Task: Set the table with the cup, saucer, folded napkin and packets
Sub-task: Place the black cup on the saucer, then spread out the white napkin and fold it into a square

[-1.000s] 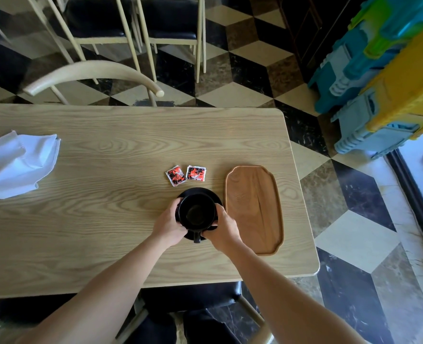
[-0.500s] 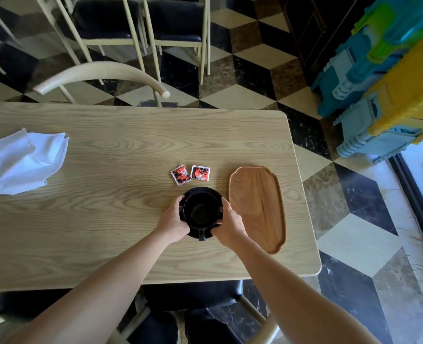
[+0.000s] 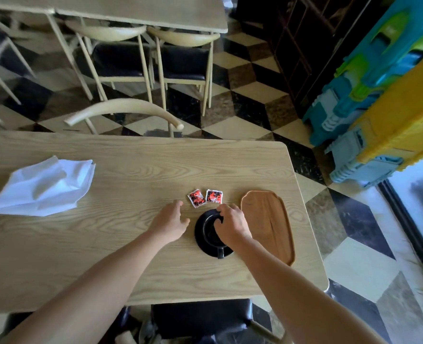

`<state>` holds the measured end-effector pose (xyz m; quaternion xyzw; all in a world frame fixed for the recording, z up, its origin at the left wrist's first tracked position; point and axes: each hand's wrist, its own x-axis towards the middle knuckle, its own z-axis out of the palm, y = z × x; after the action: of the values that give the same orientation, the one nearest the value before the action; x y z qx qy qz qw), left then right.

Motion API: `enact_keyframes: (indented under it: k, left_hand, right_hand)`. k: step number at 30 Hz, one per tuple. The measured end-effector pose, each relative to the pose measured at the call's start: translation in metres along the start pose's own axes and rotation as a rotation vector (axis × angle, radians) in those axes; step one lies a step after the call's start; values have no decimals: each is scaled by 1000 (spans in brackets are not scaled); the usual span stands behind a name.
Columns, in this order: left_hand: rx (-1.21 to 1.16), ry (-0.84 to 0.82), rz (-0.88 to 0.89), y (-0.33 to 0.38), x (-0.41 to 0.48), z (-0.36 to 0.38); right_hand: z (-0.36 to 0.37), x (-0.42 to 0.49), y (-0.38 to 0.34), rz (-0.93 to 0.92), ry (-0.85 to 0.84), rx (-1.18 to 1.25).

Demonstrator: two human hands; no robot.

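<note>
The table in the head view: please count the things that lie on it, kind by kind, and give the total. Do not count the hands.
Cup: 1
Saucer: 1
Napkin: 1
Packets: 2
Wooden tray: 1
Total: 6

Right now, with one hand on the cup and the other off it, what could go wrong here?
1. The right hand lies over the cup rim; pulling away carelessly could tip it on the saucer.
2. The left hand is open close to the two packets; a quick reach might scatter them.
3. The napkin lies rumpled far left, and the tray crowds the saucer's right side.
</note>
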<state>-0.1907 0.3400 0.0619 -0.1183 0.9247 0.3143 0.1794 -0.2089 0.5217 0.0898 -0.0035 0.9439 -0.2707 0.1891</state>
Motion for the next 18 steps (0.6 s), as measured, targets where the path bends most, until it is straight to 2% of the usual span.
enact_keyframes:
  k: [9, 18]
  left_hand:
    - [209, 31, 111, -65, -11, -105]
    - [323, -13, 3, -193, -18, -186]
  right_hand:
    - [39, -3, -131, -185, -121, -150]
    - [117, 11, -241, -261, -210, -209]
